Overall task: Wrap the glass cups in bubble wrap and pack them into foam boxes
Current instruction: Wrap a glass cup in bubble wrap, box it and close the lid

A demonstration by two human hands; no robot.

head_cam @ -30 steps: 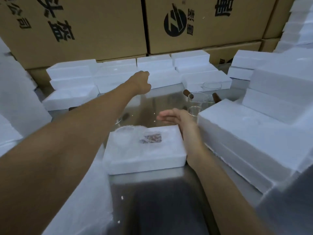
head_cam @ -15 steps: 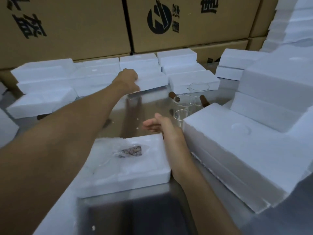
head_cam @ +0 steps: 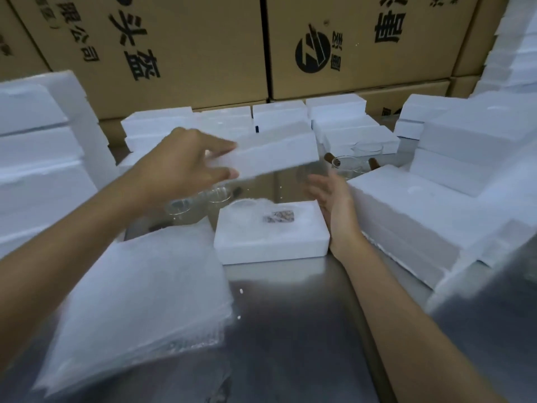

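The left hand holds a white foam piece by its left end, thumb under and fingers on top, up in the air at 12 o'clock. The right hand is open with loose fingers, just under the piece's right end. Below them a foam box sits on the shiny table with a wrapped cup inside. Bubble wrap sheets lie at 8 o'clock. Bare glass cups stand at 1 o'clock.

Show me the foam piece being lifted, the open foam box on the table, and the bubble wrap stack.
foam piece point(head_cam: 279, 154), head view, its long front side.
foam box point(head_cam: 270, 247), head view, its front wall.
bubble wrap stack point(head_cam: 145, 292), head view, middle of the top sheet.
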